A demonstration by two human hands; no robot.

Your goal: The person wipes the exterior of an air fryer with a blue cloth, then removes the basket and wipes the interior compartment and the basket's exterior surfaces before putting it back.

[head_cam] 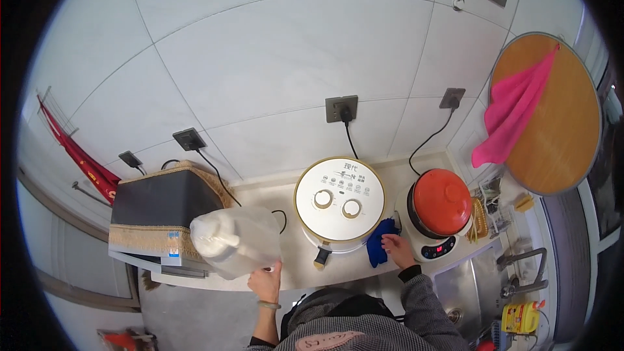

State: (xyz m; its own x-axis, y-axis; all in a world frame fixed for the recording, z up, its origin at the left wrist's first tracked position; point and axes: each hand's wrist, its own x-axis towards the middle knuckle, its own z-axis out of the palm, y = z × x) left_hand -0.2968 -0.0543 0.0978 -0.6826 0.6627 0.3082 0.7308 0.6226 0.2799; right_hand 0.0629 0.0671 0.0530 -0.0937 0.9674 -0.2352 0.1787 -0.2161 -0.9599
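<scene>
My left hand is closed at the lower right edge of a large translucent plastic container with a pale top, at the counter's left part. My right hand touches a blue cloth lying on the counter; whether the fingers grip it is hard to tell. Between my hands and the wall stands a round white air fryer with two knobs and a dark handle. Right of the cloth, a red lidded pot sits on a white electric cooker with a lit display.
A covered dark appliance stands at the left. The steel sink and faucet are at the right, near a yellow detergent bottle. A pink cloth hangs before a round wooden board. Power cords run from wall sockets.
</scene>
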